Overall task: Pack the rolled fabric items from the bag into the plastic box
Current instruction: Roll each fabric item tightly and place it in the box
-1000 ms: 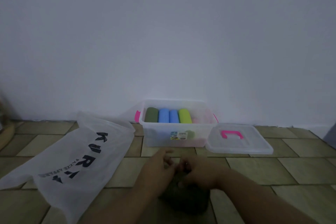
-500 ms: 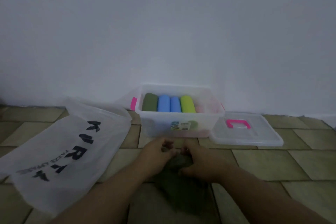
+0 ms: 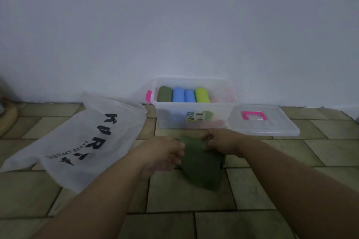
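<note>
Green fabric (image 3: 202, 165), left hand (image 3: 162, 153) fingers gripping its side, right hand (image 3: 221, 141) pinching its top, both reaching forward

White bag (image 3: 120, 116) reads "KUR…" and "APPAREL"

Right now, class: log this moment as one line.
dark green fabric: on floor | left hand: at its left edge, grip blurred | right hand: pinches its top edge | plastic box: open, rolls inside | lid: beside it
</note>
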